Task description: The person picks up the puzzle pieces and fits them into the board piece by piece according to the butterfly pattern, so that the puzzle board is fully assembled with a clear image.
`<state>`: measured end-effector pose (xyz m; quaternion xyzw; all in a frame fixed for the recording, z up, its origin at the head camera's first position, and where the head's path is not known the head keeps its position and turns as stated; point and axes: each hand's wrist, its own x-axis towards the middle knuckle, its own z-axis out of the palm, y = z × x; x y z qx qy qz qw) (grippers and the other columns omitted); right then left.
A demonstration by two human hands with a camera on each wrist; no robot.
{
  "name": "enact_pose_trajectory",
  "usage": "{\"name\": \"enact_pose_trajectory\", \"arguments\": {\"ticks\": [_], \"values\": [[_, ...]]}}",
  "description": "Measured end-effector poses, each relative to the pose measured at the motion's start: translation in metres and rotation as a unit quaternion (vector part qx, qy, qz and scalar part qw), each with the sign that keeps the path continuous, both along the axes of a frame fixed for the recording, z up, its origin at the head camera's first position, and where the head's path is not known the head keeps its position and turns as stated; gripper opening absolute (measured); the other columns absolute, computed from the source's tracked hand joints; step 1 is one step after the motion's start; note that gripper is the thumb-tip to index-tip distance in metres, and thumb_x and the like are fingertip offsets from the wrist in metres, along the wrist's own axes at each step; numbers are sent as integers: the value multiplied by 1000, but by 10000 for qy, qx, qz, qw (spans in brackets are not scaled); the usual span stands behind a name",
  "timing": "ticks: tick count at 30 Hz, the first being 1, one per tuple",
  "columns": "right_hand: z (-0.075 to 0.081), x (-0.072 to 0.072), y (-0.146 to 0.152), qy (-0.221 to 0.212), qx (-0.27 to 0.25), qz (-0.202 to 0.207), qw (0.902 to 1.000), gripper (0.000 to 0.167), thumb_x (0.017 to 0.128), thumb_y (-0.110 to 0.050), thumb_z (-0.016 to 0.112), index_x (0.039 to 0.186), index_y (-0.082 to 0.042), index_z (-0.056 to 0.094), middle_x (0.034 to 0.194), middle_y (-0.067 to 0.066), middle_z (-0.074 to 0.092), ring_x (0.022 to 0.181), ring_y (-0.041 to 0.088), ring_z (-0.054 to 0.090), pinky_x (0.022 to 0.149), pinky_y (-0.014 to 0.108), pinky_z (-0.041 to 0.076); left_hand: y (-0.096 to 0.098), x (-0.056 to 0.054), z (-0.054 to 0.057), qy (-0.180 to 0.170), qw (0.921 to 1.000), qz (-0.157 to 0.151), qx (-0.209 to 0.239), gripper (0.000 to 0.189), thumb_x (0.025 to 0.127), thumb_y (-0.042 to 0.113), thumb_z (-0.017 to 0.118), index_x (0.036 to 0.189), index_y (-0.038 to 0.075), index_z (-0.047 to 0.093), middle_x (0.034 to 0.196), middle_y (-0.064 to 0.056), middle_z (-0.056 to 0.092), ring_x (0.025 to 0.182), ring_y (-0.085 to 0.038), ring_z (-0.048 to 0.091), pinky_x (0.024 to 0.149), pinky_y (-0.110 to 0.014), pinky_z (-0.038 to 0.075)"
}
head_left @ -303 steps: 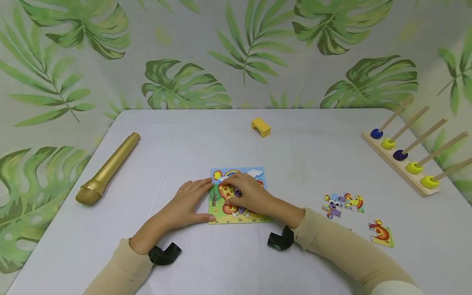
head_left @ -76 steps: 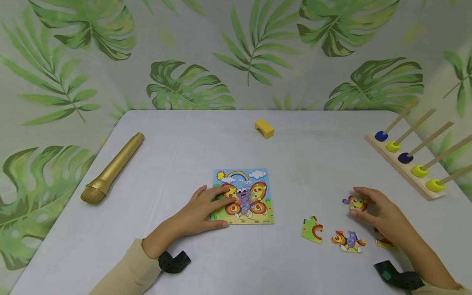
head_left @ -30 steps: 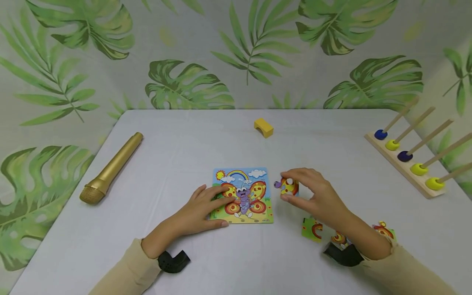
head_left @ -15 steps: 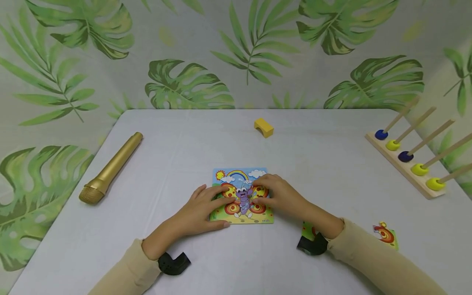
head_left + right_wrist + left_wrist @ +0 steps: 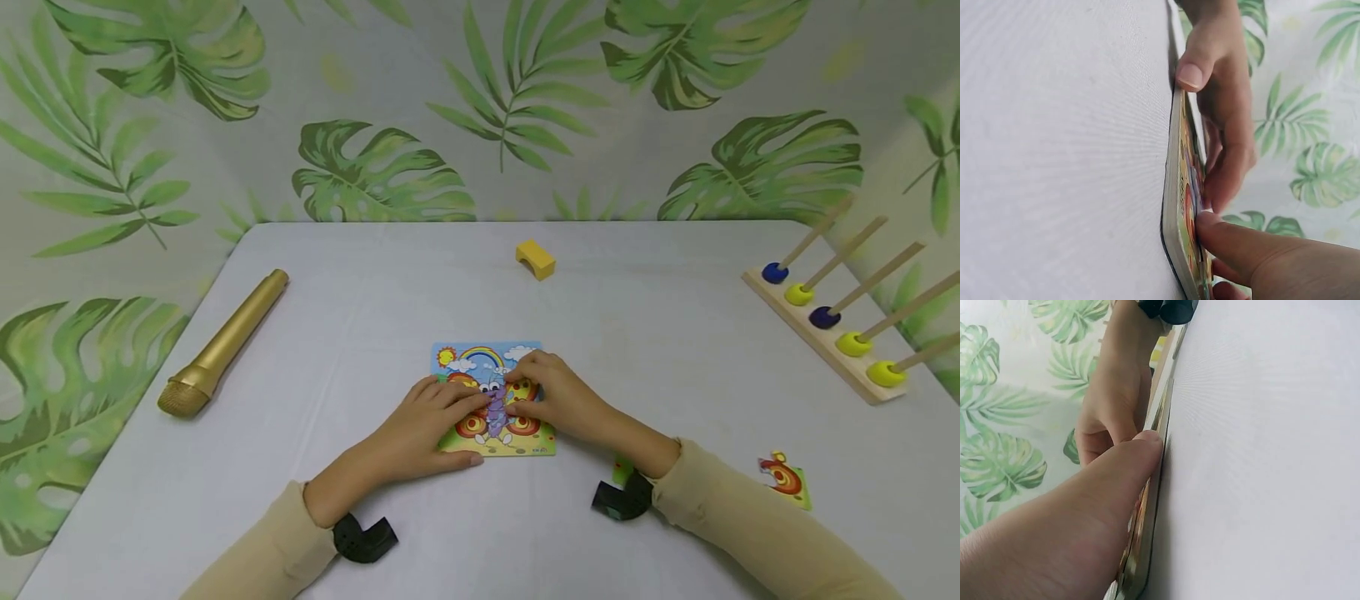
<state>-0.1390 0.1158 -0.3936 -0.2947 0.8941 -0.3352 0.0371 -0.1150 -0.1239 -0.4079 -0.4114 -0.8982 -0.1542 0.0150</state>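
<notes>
A butterfly puzzle board (image 5: 517, 448) lies flat on the white table. My left hand (image 5: 423, 425) rests over its left side with extended fingers. Its thumb (image 5: 1138, 453) lies along the near edge in the left wrist view. On the board's upper right, my right hand (image 5: 566, 402) pinches a yellow-and-red butterfly-wing puzzle piece (image 5: 522, 388), thumb and fingers at its left side. The right wrist view shows the left fingertips (image 5: 1219, 187) close to the right thumb (image 5: 1213, 228), over the board. Part of the piece is hidden by the right hand.
A loose swirl puzzle piece (image 5: 787, 480) lies at the right. A green puzzle piece (image 5: 622, 469) shows partly beneath the right wrist. A gold microphone (image 5: 225, 342) lies left, a yellow arch block (image 5: 536, 259) at the back, a wooden peg stacker (image 5: 817, 333) at the far right.
The right hand took the wing piece from the right-hand group and carried it left onto the board. Just now the left hand has shifted slightly right, its fingers nearer the right hand's.
</notes>
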Motion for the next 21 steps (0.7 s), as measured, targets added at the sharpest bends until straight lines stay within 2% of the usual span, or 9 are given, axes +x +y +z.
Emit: {"name": "enact_pose_trajectory", "arguments": {"ticks": [3,6,8,11,15,17,21], "values": [[1,1,0,62,76,-103,9999,34,75,-27,73,104,-10,66,101,-1,52,93,17,43,78,33,37,5,-2,1,128,9999,37,-86,70,82,65,42,138,24,37,124,2,40,114,-20,33,99,-42,19],[2,1,1,95,189,-171,9996,36,74,-31,74,104,-12,68,98,-2,52,90,16,43,74,32,34,10,-3,3,254,9995,79,-174,67,82,64,42,137,25,41,119,1,41,110,-20,34,96,-40,22],[2,-1,2,-45,212,-97,9997,39,74,-33,73,107,-13,67,100,-3,51,90,16,42,73,32,35,11,-3,3,308,9992,108,-218,65,83,63,44,135,25,43,119,0,41,111,-20,34,96,-40,23],[4,-4,10,-505,140,172,9985,41,78,-33,70,114,-15,64,107,-2,48,99,18,41,81,35,37,11,-3,4,288,9992,137,-234,62,83,61,47,134,25,45,121,-1,41,113,-20,34,96,-40,23],[4,-10,23,-1129,-86,528,9922,39,83,-21,66,121,-16,59,116,1,43,110,20,38,92,41,34,11,-2,4,209,9995,155,-201,62,83,59,48,134,25,44,127,-4,39,118,-21,32,97,-42,23],[3,-14,27,-1217,-182,643,9903,37,84,-17,65,120,-15,60,117,3,42,111,21,38,93,41,34,11,-2,4,188,9995,151,-180,62,83,59,48,135,25,44,129,-5,38,119,-22,31,98,-42,22],[3,-16,27,-1023,-85,726,9921,36,82,-17,66,118,-13,61,120,8,40,111,24,37,94,42,34,12,-1,5,159,9997,137,-160,62,83,58,49,135,25,43,130,-6,38,120,-22,30,99,-42,20]]}}
